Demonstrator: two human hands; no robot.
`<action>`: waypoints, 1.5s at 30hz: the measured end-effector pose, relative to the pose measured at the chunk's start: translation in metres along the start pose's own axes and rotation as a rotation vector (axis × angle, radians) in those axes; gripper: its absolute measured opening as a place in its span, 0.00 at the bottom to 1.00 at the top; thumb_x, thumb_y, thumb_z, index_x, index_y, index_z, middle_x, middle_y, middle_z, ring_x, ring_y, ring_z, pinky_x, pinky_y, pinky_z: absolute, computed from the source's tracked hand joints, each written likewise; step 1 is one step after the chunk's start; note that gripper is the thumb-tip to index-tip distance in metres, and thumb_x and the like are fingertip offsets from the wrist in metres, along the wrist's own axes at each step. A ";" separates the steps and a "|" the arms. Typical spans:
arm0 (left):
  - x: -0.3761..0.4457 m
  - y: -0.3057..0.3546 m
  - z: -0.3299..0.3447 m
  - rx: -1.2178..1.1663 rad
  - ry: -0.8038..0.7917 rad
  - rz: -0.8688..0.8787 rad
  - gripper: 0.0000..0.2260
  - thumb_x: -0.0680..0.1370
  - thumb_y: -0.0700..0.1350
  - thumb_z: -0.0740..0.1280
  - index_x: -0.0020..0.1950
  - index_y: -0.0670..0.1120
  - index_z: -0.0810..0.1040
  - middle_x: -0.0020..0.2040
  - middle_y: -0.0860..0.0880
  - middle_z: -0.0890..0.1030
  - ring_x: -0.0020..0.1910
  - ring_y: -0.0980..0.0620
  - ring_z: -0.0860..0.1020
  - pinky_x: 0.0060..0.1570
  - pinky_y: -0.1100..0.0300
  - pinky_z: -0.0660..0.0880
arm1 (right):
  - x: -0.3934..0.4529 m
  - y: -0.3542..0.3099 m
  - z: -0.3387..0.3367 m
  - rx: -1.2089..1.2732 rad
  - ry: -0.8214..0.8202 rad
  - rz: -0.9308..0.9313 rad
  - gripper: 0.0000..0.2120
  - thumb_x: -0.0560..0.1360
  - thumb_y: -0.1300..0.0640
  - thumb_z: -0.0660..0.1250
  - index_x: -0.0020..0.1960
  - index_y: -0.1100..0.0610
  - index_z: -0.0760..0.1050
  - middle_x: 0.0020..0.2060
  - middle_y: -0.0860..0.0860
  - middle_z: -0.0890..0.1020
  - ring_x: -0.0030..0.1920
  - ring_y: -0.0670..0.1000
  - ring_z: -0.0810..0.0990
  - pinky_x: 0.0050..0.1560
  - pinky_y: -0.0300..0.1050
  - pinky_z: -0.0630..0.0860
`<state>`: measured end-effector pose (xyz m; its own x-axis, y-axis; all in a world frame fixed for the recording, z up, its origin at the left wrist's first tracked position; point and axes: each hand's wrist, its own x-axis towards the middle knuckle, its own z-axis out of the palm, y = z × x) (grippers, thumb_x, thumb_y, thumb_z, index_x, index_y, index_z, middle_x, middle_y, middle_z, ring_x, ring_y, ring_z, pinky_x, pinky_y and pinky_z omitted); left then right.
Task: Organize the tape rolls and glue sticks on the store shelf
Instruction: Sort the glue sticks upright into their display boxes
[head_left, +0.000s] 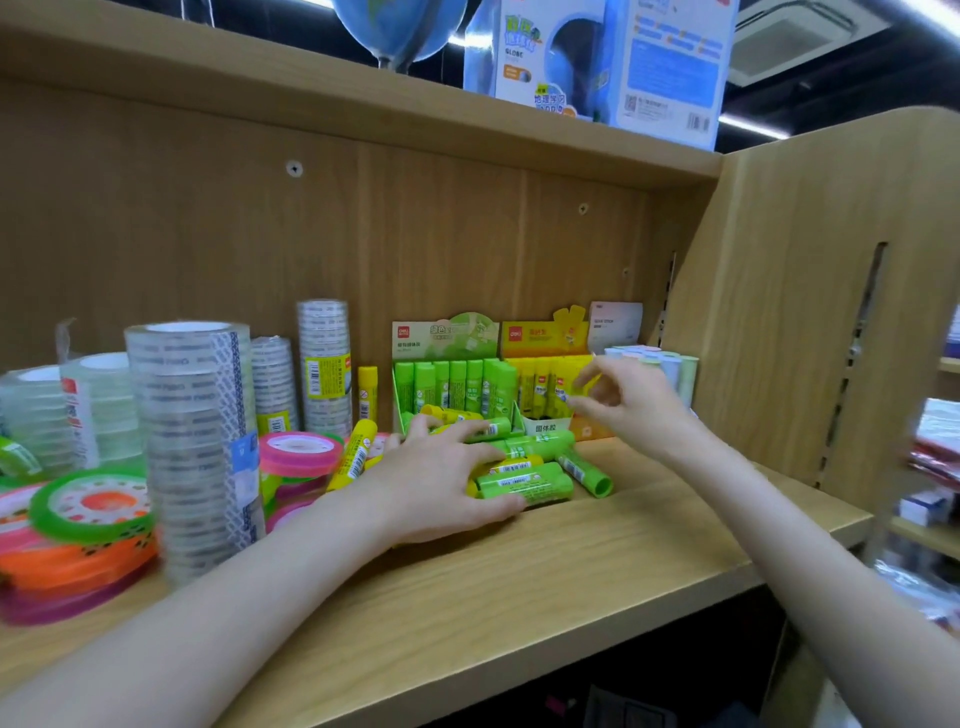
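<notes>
A: What does the left hand do?

B: Its grip is spread. The fingers lie flat over a loose heap of glue sticks on the wooden shelf, and the thumb touches the near side of the nearest green stick. The heap has green and yellow sticks that lie on their sides, in different directions.

A: And the right hand?

B: It is in the air, in front of the yellow box. The fingers are loosely curled and a little blurred. I see nothing between them, so the grip looks open and holds nothing.

A: What stands behind the heap?

B: Two display boxes against the back wall. The green box holds green sticks upright, and the yellow box just beside it, on the right, holds yellow sticks upright. To the right of them stands a group of pale tubes. One yellow stick stands alone to the left of the green box, and another yellow stick leans just beside the left hand.

A: Where are the tape rolls?

B: On the left part of the shelf. Tall stacks of clear tape stand there, and flat coloured tape rolls in pink, green and orange lie in front and between them.
</notes>
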<state>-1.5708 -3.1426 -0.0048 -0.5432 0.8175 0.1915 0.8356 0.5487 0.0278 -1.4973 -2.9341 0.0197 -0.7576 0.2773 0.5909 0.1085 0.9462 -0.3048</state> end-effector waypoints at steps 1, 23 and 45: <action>0.000 0.000 0.000 0.000 0.000 -0.002 0.28 0.73 0.68 0.56 0.72 0.61 0.63 0.75 0.60 0.53 0.73 0.43 0.52 0.67 0.42 0.57 | -0.008 -0.003 -0.006 -0.067 -0.147 0.027 0.13 0.71 0.50 0.71 0.53 0.54 0.76 0.37 0.46 0.77 0.41 0.48 0.74 0.47 0.44 0.72; 0.001 -0.001 0.003 0.024 0.041 -0.027 0.28 0.73 0.69 0.56 0.70 0.61 0.65 0.75 0.56 0.53 0.72 0.43 0.52 0.66 0.44 0.58 | 0.032 -0.025 0.042 0.306 0.017 -0.116 0.20 0.70 0.63 0.72 0.51 0.52 0.63 0.42 0.48 0.75 0.39 0.50 0.78 0.40 0.39 0.75; -0.004 0.000 -0.002 -0.016 -0.015 -0.094 0.28 0.73 0.69 0.56 0.72 0.63 0.61 0.78 0.46 0.44 0.75 0.39 0.45 0.71 0.40 0.49 | 0.039 -0.042 0.043 -0.234 -0.289 -0.391 0.11 0.78 0.56 0.62 0.57 0.49 0.78 0.57 0.48 0.77 0.69 0.49 0.59 0.66 0.50 0.55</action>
<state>-1.5680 -3.1462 -0.0041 -0.6203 0.7651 0.1727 0.7820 0.6202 0.0610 -1.5584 -2.9700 0.0234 -0.9127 -0.1295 0.3875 -0.1018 0.9906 0.0912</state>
